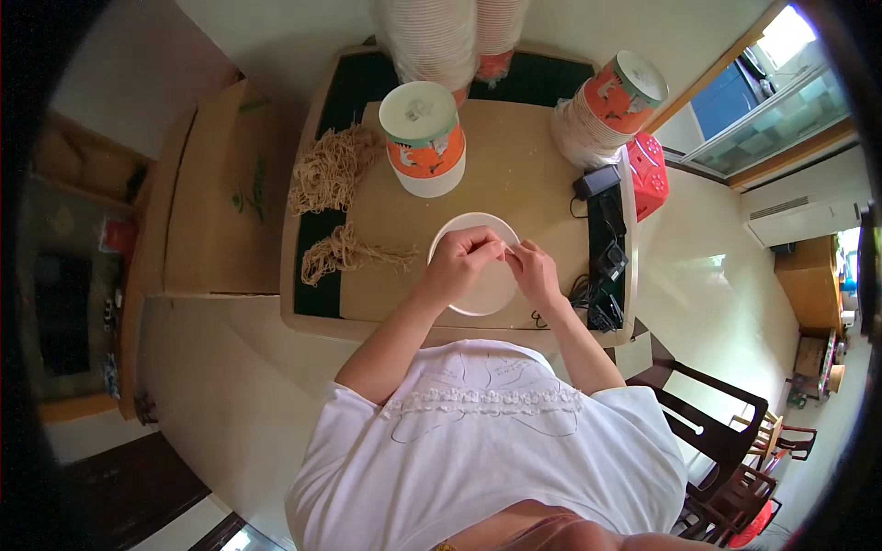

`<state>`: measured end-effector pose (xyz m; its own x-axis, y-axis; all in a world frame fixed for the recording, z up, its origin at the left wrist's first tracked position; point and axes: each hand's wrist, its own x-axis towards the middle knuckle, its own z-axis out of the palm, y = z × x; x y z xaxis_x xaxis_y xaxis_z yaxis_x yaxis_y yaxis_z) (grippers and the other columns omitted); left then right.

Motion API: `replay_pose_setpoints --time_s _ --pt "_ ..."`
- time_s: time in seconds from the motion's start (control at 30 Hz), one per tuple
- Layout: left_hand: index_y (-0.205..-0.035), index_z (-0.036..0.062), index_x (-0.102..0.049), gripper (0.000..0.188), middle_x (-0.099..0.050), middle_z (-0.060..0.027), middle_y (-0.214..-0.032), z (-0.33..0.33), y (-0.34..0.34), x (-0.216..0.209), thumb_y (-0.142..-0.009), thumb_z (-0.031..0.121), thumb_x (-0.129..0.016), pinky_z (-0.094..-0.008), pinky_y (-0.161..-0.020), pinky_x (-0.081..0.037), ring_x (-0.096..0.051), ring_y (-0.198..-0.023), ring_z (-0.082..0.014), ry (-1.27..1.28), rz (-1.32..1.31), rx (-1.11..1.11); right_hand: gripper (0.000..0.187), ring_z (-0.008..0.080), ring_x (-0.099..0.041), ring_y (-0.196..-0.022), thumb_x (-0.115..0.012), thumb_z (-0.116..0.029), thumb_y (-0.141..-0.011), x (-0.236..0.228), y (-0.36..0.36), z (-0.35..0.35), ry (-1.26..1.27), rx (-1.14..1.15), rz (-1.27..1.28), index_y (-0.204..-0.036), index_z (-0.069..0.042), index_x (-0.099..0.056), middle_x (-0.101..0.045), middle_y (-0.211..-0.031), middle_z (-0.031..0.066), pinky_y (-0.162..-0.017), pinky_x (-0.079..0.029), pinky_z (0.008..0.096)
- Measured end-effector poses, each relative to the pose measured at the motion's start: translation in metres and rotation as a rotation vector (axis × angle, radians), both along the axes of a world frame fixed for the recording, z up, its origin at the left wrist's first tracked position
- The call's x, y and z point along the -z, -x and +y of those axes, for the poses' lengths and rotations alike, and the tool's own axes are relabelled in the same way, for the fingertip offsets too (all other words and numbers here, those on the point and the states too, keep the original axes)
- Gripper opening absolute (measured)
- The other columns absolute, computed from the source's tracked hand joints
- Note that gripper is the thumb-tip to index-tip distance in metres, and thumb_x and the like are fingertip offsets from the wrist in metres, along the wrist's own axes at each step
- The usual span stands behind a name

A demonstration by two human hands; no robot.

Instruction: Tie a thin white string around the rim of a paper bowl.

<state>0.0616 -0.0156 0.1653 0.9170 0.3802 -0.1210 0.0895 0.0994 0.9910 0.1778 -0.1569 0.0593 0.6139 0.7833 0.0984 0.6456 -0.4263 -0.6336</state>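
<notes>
Both hands meet over a round white paper tub near the front of the table. My left hand is closed, its fingertips pinched together above the tub's opening. My right hand is pinched too, beside the tub's right rim, its fingertips almost touching those of the left. What lies between the fingers is too small to make out. Just beyond, a printed orange and green paper tub stands upside down over a white one. Two tangled bundles of beige twine lie to the left, a large one and a smaller one.
Tall stacks of white paper tubs rise at the table's back. Another stack with a printed tub leans at the back right. A black adapter and cables lie along the right edge. A cardboard box stands left, a wooden chair right.
</notes>
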Motion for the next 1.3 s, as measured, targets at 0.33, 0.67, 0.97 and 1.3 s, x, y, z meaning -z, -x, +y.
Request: replay_pose_setpoints --time_s 0.33,0.67,0.97,1.3 --pt "-0.079 0.0011 -0.064 0.021 -0.057 0.0012 -0.066 0.028 -0.017 -0.001 -0.09 0.016 -0.055 -0.0236 -0.057 -0.039 -0.048 -0.062 -0.0046 -0.109 0.142 0.113 0.052 0.0145 -0.055 -0.064 -0.066 -0.008 -0.082 -0.012 -0.013 -0.005 -0.253 0.04 0.377 -0.13 -0.012 -0.046 -0.058 -0.078 0.0047 -0.06 -0.047 0.0278" --pt "-0.083 0.0027 -0.065 0.02 -0.046 0.0057 -0.06 0.019 -0.009 -0.023 -0.093 0.015 -0.053 -0.0211 -0.05 -0.033 -0.04 -0.055 -0.0028 -0.191 0.076 0.148 0.034 0.0067 -0.048 -0.065 -0.06 -0.006 -0.089 0.021 -0.033 -0.046 -0.428 0.293 0.432 -0.122 -0.008 -0.049 -0.052 -0.073 -0.001 -0.061 -0.043 0.0216" --pt "-0.085 0.0021 -0.064 0.02 -0.043 0.0063 -0.058 0.012 -0.011 -0.034 -0.094 0.014 -0.051 -0.0204 -0.049 -0.031 -0.038 -0.053 -0.002 -0.285 0.028 -0.015 0.032 0.0088 -0.051 -0.065 -0.055 -0.002 -0.089 0.036 -0.029 -0.046 -0.456 0.271 0.443 -0.12 -0.007 -0.05 -0.054 -0.074 0.0017 -0.061 -0.044 0.0227" --pt "-0.091 0.0007 -0.066 0.018 -0.065 -0.0046 -0.074 0.01 -0.015 -0.003 -0.091 0.015 -0.054 -0.0245 -0.057 -0.043 -0.054 -0.063 -0.0065 -0.281 0.013 0.039 0.04 0.0138 -0.055 -0.089 -0.059 -0.01 -0.088 0.02 -0.007 -0.022 -0.606 0.226 0.684 -0.126 -0.007 -0.049 -0.055 -0.109 0.0089 -0.076 -0.046 0.0248"
